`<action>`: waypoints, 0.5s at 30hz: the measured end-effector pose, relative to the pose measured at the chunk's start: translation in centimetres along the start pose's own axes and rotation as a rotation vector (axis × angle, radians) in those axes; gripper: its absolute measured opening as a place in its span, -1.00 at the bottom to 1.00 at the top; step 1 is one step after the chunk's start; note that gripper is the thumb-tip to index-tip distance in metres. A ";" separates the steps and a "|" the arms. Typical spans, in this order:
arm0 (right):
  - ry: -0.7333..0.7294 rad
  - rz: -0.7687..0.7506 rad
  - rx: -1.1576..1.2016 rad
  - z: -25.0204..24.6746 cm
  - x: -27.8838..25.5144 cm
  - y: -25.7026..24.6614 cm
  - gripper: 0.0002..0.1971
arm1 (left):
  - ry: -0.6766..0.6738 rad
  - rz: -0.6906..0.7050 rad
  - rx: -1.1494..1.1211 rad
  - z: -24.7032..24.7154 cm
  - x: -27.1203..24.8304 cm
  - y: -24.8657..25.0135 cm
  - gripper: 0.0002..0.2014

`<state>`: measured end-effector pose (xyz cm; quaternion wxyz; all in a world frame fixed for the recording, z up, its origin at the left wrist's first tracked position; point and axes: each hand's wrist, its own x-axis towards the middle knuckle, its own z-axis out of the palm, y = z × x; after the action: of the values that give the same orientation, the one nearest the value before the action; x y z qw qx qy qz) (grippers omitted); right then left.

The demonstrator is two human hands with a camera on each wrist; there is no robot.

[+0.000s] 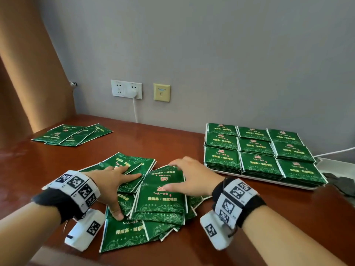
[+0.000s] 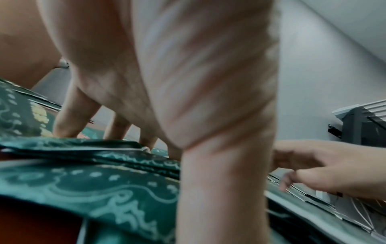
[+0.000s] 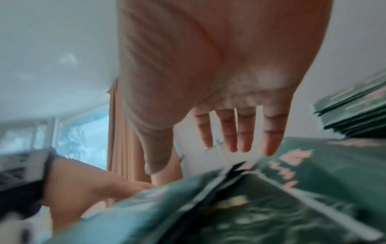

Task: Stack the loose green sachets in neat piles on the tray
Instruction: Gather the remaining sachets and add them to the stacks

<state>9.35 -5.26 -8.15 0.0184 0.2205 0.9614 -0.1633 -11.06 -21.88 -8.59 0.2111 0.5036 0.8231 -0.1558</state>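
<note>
1. Here the left hand (image 1: 113,181) lies flat with spread, straight fingers pressing on the loose heap of green sachets (image 1: 153,196); it grips nothing.
2. The right hand (image 1: 189,178) rests on the same heap just beside it, fingers loosely bent over the far edge of the top sachet (image 1: 161,194), thumb on its face; whether it pinches that edge I cannot tell.
3. That top sachet lies with its long axis running away from the person, directly under both hands.
4. The tray (image 1: 255,178), carrying nine neat piles, sits on the table (image 1: 172,139) to the right and farther back, so the right hand is clearly nearer to it.
5. A smaller fan of sachets (image 1: 71,135) lies well apart at the far left, nearer the left hand.
</note>
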 end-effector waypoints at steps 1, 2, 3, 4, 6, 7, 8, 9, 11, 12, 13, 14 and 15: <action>0.009 0.032 -0.029 -0.2 0.4 1.0 -0.10 | -0.009 0.005 -0.001 -0.2 0.1 0.3 0.39; -0.016 0.061 -0.064 -0.2 0.8 1.9 -0.07 | -0.018 0.008 -0.002 -0.2 0.2 0.4 0.40; -0.063 0.084 -0.096 -0.2 1.1 2.6 -0.03 | -0.023 0.010 -0.002 -0.2 0.3 0.4 0.43; -0.114 0.104 -0.120 0.0 1.3 3.1 0.00 | -0.027 0.013 -0.002 -0.2 0.3 0.3 0.46; -0.167 0.129 -0.175 0.3 1.5 3.5 0.05 | -0.029 0.020 -0.003 -0.2 0.4 0.0 0.48; -0.169 0.133 -0.210 0.5 1.4 3.4 0.07 | -0.029 0.022 -0.004 -0.1 0.4 -0.2 0.48; -0.165 0.137 -0.247 0.7 1.4 3.3 0.08 | -0.027 0.023 -0.009 0.0 0.4 -0.3 0.48; -0.163 0.144 -0.277 0.8 1.3 3.2 0.11 | -0.027 0.021 -0.013 0.0 0.4 -0.3 0.49; -0.147 0.174 -0.299 1.0 0.9 3.1 0.16 | -0.026 0.017 -0.022 0.1 0.4 -0.3 0.49; -0.131 0.192 -0.296 1.0 0.7 3.2 0.18 | -0.024 0.018 -0.028 0.1 0.5 -0.3 0.48; -0.119 0.212 -0.283 0.9 0.3 3.6 0.19 | -0.019 0.021 -0.032 0.1 0.5 -0.2 0.48; -0.117 0.233 -0.258 0.7 -0.1 4.0 0.20 | -0.014 0.023 -0.034 0.1 0.5 -0.1 0.47; -0.125 0.254 -0.223 0.3 -0.5 4.6 0.21 | -0.010 0.025 -0.032 0.1 0.6 0.0 0.48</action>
<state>11.79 -1.69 -9.77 0.1229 0.3263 0.9349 -0.0656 -11.27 -21.47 -8.96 0.2252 0.5098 0.8180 -0.1423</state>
